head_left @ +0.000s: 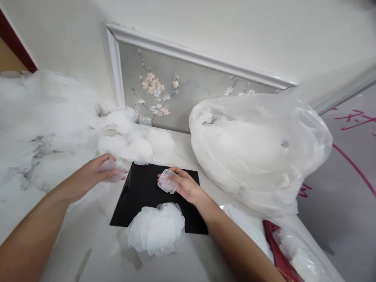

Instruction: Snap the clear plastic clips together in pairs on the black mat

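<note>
From where I sit, far off, I look down at two bare hands over a pale table. My left hand is closed on a thin, see-through piece, pinched between the thumb and the fingers. I have it just past the left side of a flat black sheet. My right hand grips another see-through piece, and this one has a wavy edge. I hold it above the middle of the black sheet, and its flat side faces me.

Closer to me, I see a bunch of cloudy white pieces packed side by side. It lies across the near edge of the black sheet. On my left there is a great big white pile. Small white heaps sit behind the sheet. On my right, behind my right hand, stands a fat clear bag full of white stuff. Near my right arm I find a red thing, with a small shiny bag beside it. A picture with pink flowers is at the back.
</note>
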{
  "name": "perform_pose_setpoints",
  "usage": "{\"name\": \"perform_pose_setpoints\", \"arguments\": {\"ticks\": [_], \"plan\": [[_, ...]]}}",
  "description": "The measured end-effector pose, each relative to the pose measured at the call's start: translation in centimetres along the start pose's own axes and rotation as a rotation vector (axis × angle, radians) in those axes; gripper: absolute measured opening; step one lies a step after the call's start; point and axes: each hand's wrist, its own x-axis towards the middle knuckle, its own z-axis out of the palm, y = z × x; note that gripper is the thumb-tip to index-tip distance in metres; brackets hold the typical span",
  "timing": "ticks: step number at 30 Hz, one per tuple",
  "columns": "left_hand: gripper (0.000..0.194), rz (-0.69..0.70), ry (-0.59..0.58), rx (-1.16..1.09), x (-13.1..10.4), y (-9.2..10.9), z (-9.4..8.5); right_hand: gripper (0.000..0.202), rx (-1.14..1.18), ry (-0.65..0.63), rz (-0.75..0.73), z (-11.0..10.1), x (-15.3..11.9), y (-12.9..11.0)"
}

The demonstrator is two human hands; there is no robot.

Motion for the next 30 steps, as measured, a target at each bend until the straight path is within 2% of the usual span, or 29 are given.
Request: {"name": "perform_pose_setpoints", "arguments": {"ticks": [3,6,8,15,18,19,22,24,26,28,30], "plan": [[0.066,-0.115,0.059,-0.539,1.0,0.1,3.7,0.049,0.083,-0.028,0.030,-0.3,-0.2,0.0],[0.074,-0.283,0.045,-0.786,1.7,-0.2,6.9,0.044,0.190,-0.010,0.105,-0.8,0.0,0.0],[0.074,-0.335,0.013,-0.844,1.9,-0.6,7.8,0.044,0.234,-0.014,0.144,-1.1,0.2,0.0],[0.061,-0.298,-0.160,-0.826,2.1,-2.0,7.8,0.056,0.214,-0.083,0.140,-2.2,0.5,0.3],[0.038,-0.337,-0.118,-0.850,2.3,-2.1,7.8,0.057,0.206,-0.077,0.156,-2.0,0.3,0.2],[0.036,-0.367,-0.094,-0.852,2.4,-2.0,7.8,0.059,0.202,-0.075,0.155,-1.8,0.2,0.2],[0.051,-0.418,-0.076,-0.845,2.6,-2.0,7.8,0.061,0.145,-0.037,0.020,-1.4,-0.2,0.0],[0.061,-0.373,-0.109,-0.817,2.5,-2.2,7.7,0.052,0.000,-0.007,-0.202,-1.2,-0.5,-0.1],[0.066,-0.227,-0.149,-0.749,2.3,-2.4,7.7,0.040,-0.215,-0.029,-0.405,-1.3,-0.7,-0.3],[0.068,-0.011,-0.169,-0.570,1.9,-2.5,7.6,0.040,-0.396,-0.098,-0.491,-1.4,-0.8,-0.4],[0.065,0.179,-0.128,-0.273,1.4,-2.3,7.7,0.047,-0.476,-0.100,-0.484,-1.5,-0.8,-0.4]]}}
